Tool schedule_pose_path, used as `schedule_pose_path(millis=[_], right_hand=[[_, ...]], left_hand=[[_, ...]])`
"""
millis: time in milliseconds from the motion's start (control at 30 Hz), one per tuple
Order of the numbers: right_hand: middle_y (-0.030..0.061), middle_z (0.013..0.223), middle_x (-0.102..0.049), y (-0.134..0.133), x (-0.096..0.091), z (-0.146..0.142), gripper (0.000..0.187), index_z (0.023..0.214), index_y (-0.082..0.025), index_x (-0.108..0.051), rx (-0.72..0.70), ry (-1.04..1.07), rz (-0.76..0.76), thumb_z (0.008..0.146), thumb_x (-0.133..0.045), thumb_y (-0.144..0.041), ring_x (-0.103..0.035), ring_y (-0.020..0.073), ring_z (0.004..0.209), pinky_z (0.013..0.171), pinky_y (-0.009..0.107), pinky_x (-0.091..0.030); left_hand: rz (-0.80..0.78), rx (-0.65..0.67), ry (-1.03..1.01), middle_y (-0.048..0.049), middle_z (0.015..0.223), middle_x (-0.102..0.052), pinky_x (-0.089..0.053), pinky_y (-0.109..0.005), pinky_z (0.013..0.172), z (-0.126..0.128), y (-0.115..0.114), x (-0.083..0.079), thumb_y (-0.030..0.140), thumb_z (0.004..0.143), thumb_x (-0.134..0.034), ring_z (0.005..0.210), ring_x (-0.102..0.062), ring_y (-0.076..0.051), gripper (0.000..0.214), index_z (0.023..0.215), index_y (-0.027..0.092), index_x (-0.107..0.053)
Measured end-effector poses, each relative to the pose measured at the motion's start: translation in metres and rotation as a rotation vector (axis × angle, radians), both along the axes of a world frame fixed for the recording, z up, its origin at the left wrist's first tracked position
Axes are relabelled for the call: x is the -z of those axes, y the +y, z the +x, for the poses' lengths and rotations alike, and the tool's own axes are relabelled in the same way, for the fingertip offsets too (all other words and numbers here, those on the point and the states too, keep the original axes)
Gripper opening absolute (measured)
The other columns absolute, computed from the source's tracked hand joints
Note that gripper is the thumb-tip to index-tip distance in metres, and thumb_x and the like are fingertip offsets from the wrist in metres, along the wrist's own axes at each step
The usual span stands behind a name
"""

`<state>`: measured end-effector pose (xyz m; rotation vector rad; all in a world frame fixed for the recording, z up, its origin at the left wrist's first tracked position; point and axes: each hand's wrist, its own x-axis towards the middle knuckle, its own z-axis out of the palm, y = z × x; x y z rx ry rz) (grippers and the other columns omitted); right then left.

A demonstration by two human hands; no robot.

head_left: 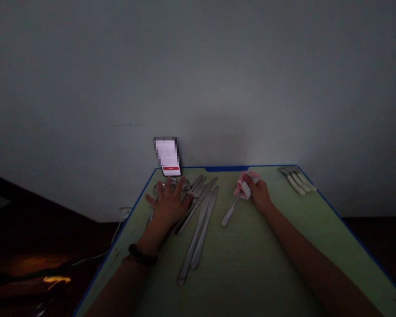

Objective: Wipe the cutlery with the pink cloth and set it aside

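Observation:
My left hand (pixel 168 204) is spread with fingers apart over a heap of metal cutlery; spoons (pixel 185 184) show around its fingertips. Beside it lie several metal table knives (pixel 203 233), slanting with their blades toward the wall. In my right hand (pixel 259 191) a pink and white cloth (pixel 242 187) is gripped, bunched around a piece of metal cutlery. Only the flat handle (pixel 229 215) of that piece sticks out, pointing toward me and to the left; its other end is hidden. Some of the heap is covered by my left hand.
A lit phone (pixel 171 169) stands against the wall (pixel 218 88) at the table's back left. Several forks with white handles (pixel 297 180) lie at the back right edge. The pale green table (pixel 251 273) has a blue rim. A cable (pixel 117 231) hangs left of it.

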<state>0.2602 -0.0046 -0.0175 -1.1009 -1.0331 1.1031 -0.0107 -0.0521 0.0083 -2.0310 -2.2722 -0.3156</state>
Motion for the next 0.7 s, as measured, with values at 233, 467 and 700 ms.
schedule_pose_path(millis=[233,467,700], right_hand=[[0.0043,0.065,-0.066,-0.004,-0.003,0.001,0.039,0.074,-0.014,-0.063,-0.038,-0.1,0.034,0.072,-0.062,-0.053,-0.059,0.0149,0.056,0.054,0.025,-0.045],[0.0039,0.065,-0.067,-0.012,-0.009,-0.002,0.038,0.077,-0.015,-0.062,-0.084,-0.056,0.061,0.074,-0.058,-0.053,-0.06,0.0155,0.055,0.054,0.025,-0.046],[0.006,0.07,-0.07,-0.001,0.0,0.001,0.041,0.076,-0.014,-0.066,-0.01,-0.1,-0.018,0.069,-0.061,-0.054,-0.061,0.0176,0.059,0.056,0.028,-0.047]], left_hand=[[-0.112,-0.109,-0.061,-0.0116,0.152,-0.017,-0.018,-0.079,0.085,-0.006,-0.007,0.014,0.068,0.083,-0.023,0.133,-0.012,-0.048,0.067,0.142,0.037,-0.022],[-0.153,-0.121,-0.081,-0.009,0.153,-0.014,-0.017,-0.079,0.087,0.008,-0.007,0.015,0.065,0.085,-0.019,0.135,-0.01,-0.047,0.066,0.143,0.035,-0.021],[-0.083,-0.029,-0.016,-0.0166,0.151,-0.018,-0.01,-0.066,0.103,0.011,0.0,-0.001,0.057,0.086,-0.033,0.137,-0.008,-0.043,0.069,0.143,0.018,-0.027]])
